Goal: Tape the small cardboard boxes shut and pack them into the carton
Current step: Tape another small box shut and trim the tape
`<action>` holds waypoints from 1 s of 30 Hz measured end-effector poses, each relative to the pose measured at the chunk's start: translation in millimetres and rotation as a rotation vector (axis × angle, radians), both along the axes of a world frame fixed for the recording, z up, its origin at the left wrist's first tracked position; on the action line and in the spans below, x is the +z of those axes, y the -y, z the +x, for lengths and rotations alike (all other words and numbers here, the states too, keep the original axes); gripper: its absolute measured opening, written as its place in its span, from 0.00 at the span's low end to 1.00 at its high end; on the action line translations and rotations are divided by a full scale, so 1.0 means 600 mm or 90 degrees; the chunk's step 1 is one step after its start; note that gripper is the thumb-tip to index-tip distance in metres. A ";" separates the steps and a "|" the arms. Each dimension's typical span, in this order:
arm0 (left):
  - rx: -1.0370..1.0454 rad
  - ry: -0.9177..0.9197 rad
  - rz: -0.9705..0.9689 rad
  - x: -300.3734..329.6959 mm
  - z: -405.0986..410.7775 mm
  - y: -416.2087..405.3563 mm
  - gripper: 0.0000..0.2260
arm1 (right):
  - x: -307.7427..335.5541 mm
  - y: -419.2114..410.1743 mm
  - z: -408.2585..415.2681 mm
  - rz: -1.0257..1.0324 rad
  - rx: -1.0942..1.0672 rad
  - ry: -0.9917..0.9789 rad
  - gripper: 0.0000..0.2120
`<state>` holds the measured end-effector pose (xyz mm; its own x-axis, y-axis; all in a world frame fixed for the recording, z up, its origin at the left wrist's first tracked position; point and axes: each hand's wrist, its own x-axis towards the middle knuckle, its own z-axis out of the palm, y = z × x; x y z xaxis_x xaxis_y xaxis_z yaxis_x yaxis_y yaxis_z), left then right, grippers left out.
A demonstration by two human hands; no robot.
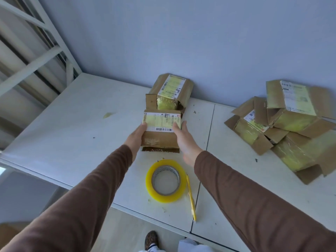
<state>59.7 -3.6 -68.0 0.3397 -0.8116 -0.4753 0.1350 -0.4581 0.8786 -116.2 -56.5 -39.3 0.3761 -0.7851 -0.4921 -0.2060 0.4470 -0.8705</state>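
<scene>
Both hands are clamping a small box (161, 130) from its two sides, holding it just above the table (72, 124). Left hand (135, 136) is pressing flat against the box's left side, fingers mostly straight, fingertips reaching the label edge. Right hand (183, 139) is doing the same on the right side, thumb lying over the top edge by the barcode. Brown sleeves are covering both arms to the wrists.

Box is sitting in the middle of the table, top taped yellow over a white shipping label, near end looking torn, with a loose flap showing below it. Second box (170, 91) is lying just behind it against the wall (181, 42), touching or almost touching it, cannot tell which; its near end is ripped open.

Tape roll (166, 180), yellow, is lying flat just in front of the held box, closer to the table edge. Yellow pen (190, 197) is lying right of the roll, touching its rim.

Pile of boxes (289, 124), flaps open and yellow-taped, is stacked well to the right of the held box. White shelf frame (36, 57) is standing far left of it. Carton is not showing in view.
</scene>
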 end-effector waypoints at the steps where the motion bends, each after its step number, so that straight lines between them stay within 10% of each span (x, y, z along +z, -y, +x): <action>1: 0.020 0.006 -0.004 -0.002 -0.011 0.000 0.21 | -0.004 -0.004 0.004 0.006 -0.017 0.013 0.33; 15: -0.186 0.158 0.007 0.055 -0.077 0.067 0.18 | -0.009 -0.001 -0.088 0.100 -0.352 0.089 0.18; 22: -0.282 0.243 -0.010 0.056 -0.198 0.119 0.17 | -0.033 -0.040 -0.190 0.128 -0.517 0.066 0.50; 30: 0.051 0.165 -0.045 0.054 -0.258 0.095 0.28 | -0.023 -0.063 -0.276 -0.038 -0.559 -0.019 0.31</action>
<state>-95.1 -60.7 -35.8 0.5077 -0.8047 -0.3077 -0.0649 -0.3918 0.9177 -281.8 -18.4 -53.1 -0.3878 -0.8096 -0.4407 0.1681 0.4080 -0.8974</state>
